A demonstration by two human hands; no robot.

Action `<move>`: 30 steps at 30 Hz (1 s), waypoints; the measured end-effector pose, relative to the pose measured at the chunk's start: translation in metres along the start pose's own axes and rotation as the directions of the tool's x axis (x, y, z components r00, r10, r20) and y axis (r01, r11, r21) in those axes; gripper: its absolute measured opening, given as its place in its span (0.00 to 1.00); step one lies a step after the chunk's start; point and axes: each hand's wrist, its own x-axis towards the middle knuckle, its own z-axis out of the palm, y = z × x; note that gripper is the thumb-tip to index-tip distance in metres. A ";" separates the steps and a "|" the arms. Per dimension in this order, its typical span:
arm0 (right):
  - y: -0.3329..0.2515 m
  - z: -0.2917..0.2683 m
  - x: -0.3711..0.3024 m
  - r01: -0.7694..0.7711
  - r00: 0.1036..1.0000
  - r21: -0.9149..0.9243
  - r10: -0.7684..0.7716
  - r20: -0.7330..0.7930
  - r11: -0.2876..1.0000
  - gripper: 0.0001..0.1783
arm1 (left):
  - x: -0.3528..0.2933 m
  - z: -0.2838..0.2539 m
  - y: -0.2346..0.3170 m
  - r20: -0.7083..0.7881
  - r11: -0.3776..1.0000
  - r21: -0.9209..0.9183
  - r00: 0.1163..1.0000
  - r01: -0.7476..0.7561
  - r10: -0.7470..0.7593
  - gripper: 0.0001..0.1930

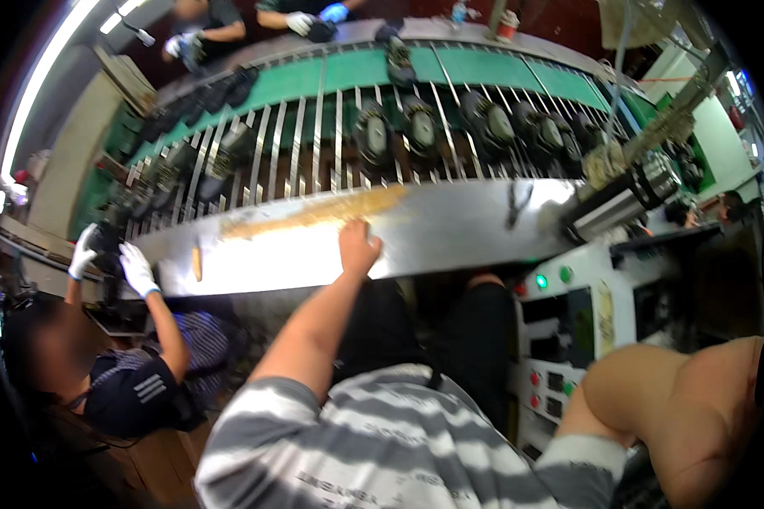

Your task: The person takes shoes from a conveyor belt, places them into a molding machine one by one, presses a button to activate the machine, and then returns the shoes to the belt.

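My left hand (pixel 359 248) rests at the near edge of a shiny metal ledge (pixel 450 229). Its fingers are curled in, and nothing shows between them. Just beyond it a tan, worn strip (pixel 323 210) runs along the metal. My right arm (pixel 654 386) is bent at the lower right; its hand lies outside the picture. Across the ledge, dark shoes with pale tongues, such as this shoe (pixel 373 136), stand on a rack of metal bars (pixel 318 140).
A steel thermos (pixel 624 199) lies tilted on the ledge's right end, near a dark slim tool (pixel 514 206). A yellow-handled tool (pixel 197 263) lies left. A control box (pixel 560 331) stands right. A gloved co-worker (pixel 140 382) handles a dark item at left; others work across the line.
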 end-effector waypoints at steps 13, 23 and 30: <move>0.049 0.042 -0.031 -0.098 0.990 -0.380 0.127 0.054 0.920 0.04 | -0.020 0.027 0.002 -0.138 0.995 -0.049 0.987 -0.086 0.078 0.15; -0.015 0.018 -0.539 -0.644 -0.282 -0.605 0.880 -0.381 -0.468 0.14 | -0.024 0.016 -0.012 0.004 0.992 -0.128 1.000 0.014 -0.014 0.16; -0.158 0.040 -0.661 -0.439 -0.720 -0.328 0.546 -0.429 -0.836 0.18 | -0.032 0.017 -0.002 -0.110 0.999 0.015 0.993 0.045 -0.043 0.19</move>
